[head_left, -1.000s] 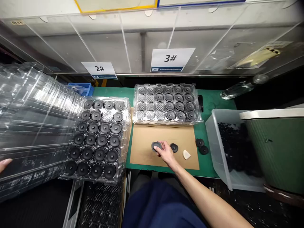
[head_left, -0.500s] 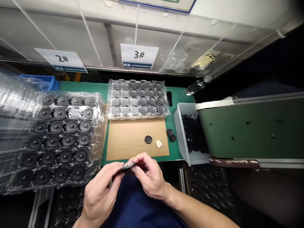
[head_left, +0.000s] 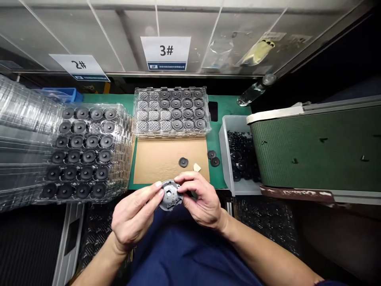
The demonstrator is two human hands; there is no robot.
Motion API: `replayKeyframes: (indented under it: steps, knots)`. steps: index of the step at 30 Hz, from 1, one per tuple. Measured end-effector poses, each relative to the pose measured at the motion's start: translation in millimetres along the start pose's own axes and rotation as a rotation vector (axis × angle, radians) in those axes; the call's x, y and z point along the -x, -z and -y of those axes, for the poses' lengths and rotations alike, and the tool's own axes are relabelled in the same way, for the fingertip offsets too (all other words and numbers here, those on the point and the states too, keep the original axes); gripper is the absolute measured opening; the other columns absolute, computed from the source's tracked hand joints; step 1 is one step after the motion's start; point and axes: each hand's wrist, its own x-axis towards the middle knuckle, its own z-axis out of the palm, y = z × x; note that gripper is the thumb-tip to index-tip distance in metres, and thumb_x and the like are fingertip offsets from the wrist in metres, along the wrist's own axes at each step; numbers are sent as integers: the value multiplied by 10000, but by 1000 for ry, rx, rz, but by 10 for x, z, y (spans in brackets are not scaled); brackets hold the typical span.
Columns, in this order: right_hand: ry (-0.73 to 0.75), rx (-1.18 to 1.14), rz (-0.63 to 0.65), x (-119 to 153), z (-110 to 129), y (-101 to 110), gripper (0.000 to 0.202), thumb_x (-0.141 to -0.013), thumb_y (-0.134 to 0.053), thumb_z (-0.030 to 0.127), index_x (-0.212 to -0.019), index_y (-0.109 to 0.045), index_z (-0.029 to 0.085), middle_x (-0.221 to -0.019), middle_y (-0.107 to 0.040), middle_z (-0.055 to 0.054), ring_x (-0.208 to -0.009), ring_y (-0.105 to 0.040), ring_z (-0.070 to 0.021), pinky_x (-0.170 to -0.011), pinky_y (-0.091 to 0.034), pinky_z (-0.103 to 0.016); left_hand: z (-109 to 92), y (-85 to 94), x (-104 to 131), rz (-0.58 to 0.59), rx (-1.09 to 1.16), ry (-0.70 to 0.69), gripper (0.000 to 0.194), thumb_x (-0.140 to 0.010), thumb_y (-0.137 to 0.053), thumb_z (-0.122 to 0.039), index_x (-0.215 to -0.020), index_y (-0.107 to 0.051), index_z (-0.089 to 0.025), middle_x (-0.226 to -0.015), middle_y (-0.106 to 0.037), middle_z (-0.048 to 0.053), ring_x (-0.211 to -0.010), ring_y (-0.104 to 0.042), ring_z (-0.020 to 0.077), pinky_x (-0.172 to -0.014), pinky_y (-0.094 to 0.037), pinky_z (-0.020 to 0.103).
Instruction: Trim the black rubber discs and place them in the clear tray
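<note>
Near side, by the front edge of a brown cardboard sheet (head_left: 154, 159): dark-grey round plastic disc (head_left: 169, 198), studded face toward camera. Left hand (head_left: 133, 216) pinches its left rim, right hand (head_left: 202, 200) grips the right edge. Looks like a two-handed check of that face; next move probably calls for one firm rim hold, freeing the other hand.

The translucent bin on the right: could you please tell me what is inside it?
A heap of black pieces, some round, lies in the bin. The green belt hides its right side, and anything beneath the top pieces cannot be seen.
</note>
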Motion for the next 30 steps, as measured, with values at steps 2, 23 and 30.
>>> replayKeyframes:
  steps: [2, 23, 30]
  knots:
    - [-59, -39, 3, 54, 11, 41, 198, -922, -657, 72, -1063, -690, 206, -1065, -719, -106, -999, -694, -216, -881, -584, -355, -99, -62, 9, -22, 13, 98, 564, -794, -697, 149, -1290, -736, -117, -1262, -768, 171, -1111, -754, 246, -977, -637, 343]
    - [-1261, 429, 35, 595, -1821, 598, 413, -1006, -680, 330, -1375, -585, 173, -1556, -449, -142, -1439, -417, -366, -1193, -352, -624, -773, -395, 113, -504, 1214, 1395, 652, -763, -921, -357, -1360, -689, -232, -1397, -710, 128, -1280, -676, 327, -1046, -603, 379]
    - [-1158, 465, 103, 693, -1956, 496, 243, -978, -712, 312, -1149, -657, 147, -1316, -618, -115, -1286, -553, -316, -1109, -448, -557, -850, -375, -17, -615, 1260, 1315, 640, -771, -904, -446, -1328, -710, -197, -1219, -780, 100, -1138, -742, 283, -981, -636, 343]
